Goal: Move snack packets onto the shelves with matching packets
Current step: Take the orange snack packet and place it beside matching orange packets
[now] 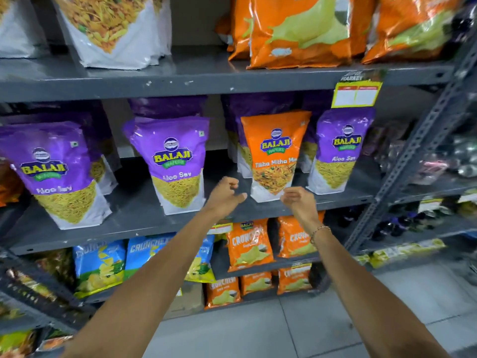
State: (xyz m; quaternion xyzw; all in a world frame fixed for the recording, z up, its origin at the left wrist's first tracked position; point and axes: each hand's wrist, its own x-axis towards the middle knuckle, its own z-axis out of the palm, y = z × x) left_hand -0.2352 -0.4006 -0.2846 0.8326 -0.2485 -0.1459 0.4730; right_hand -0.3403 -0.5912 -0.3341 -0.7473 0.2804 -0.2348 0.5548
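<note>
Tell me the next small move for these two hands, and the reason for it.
Probably close both hands on the orange Tikha Mitha Mix packet. It stands alone among purple Aloo Sev packets on the middle shelf, so it looks misplaced. The left hand and right hand are empty, flanking its base, not yet gripping.

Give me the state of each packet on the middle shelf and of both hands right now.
Orange packet: upright, among purple ones, not held.
Left purple packet: upright, leaning back.
Middle purple packet: upright.
Right purple packet: upright.
Left hand: empty, fingers curled, beside the orange packet.
Right hand: empty, at the orange packet's base.
</note>
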